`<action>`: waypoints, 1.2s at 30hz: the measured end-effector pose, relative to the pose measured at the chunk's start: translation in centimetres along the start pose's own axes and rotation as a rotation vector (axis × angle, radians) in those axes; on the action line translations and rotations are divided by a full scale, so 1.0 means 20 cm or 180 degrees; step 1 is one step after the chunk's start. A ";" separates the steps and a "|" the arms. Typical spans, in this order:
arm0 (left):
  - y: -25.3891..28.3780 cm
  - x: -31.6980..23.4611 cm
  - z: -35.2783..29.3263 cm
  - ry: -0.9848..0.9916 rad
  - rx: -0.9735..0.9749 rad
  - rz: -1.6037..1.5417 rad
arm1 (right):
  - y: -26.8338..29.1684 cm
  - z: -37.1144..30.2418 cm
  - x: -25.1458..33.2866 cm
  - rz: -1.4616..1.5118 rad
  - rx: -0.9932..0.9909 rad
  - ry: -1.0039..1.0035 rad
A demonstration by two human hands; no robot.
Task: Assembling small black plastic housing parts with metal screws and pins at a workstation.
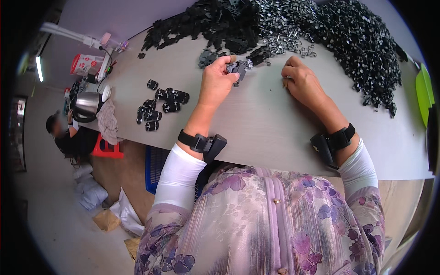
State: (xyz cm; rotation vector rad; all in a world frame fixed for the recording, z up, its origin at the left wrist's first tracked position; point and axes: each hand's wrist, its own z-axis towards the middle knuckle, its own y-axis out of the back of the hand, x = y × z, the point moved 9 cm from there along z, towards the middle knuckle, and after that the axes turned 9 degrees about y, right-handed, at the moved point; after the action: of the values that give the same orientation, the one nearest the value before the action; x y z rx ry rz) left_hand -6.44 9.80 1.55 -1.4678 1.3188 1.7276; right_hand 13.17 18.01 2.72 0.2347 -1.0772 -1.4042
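My left hand [213,83] pinches a small dark grey plastic toy car chassis [238,69] between thumb and fingers, above the table. A shiny clear or silvery bit shows at its far end. My right hand [303,82] is held to the right, apart from the chassis, with its fingers curled together. What those fingers hold, if anything, is hidden. Just beyond the left hand lie loose dark chassis pieces [207,57]. Past them is a heap of black plastic parts [220,23], beside a heap of small black wheels with silvery faces [362,50].
Several black chassis with silvery marks [172,96] lie in a loose group on the table [256,133] to the left. A steel kettle [88,104], a cloth [107,120] and a lamp arm [73,35] are farther left. A person [68,135] sits beyond. A green basin [424,94] stands far right.
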 end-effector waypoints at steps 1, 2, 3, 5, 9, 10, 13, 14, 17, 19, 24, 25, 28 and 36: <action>-0.01 0.02 -0.02 0.0186 0.0113 -0.0438 | -0.02 -0.01 0.00 0.0032 0.0123 -0.0058; -0.02 0.04 -0.03 0.0368 0.0225 -0.0872 | -0.03 -0.02 0.00 0.0057 0.0235 -0.0113; -0.04 0.02 -0.04 0.0384 0.0273 -0.1006 | -0.02 -0.03 0.00 0.0034 0.0226 -0.0178; -0.07 0.01 -0.05 0.0375 0.0375 -0.1082 | 0.00 -0.06 -0.01 0.0285 0.0233 -0.0372; -0.09 0.02 -0.04 0.0428 0.0567 -0.0852 | 0.03 -0.09 -0.01 0.0518 0.0142 -0.0883; -0.08 0.04 -0.02 0.0407 0.0590 -0.0897 | 0.05 -0.07 0.00 0.0735 -0.0023 -0.0799; -0.02 0.07 0.02 0.0020 0.0277 -0.0249 | -0.01 -0.06 0.03 0.1664 -0.0260 -0.0771; -0.03 0.07 0.01 0.0035 0.0279 -0.0310 | -0.04 -0.05 0.05 0.1792 -0.0234 -0.0785; -0.03 -0.04 -0.02 -0.0544 0.0037 0.0930 | -0.12 -0.02 0.12 0.2305 -0.0280 -0.0856; -0.09 -0.12 -0.07 -0.1367 0.0194 0.1474 | -0.17 0.00 0.14 0.2508 -0.0297 -0.0857; -0.09 -0.12 -0.08 -0.1503 0.0366 0.1242 | -0.19 -0.01 0.09 0.2741 -0.0370 -0.0828; -0.07 -0.13 -0.08 -0.1488 0.0307 0.1051 | -0.18 0.00 0.10 0.2570 -0.0300 -0.0782; -0.09 -0.16 -0.08 -0.1461 0.0115 0.1331 | -0.19 0.01 0.13 0.2423 -0.0164 -0.0676; -0.09 -0.16 -0.04 -0.1330 0.0087 0.1396 | -0.19 -0.01 0.12 0.2931 -0.0252 -0.0842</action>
State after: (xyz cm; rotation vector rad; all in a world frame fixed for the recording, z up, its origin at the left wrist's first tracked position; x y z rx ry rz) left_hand -3.65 10.45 3.90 -0.7677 1.4880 2.1295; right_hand 10.31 14.98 0.97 -0.4749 -1.1238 -0.6421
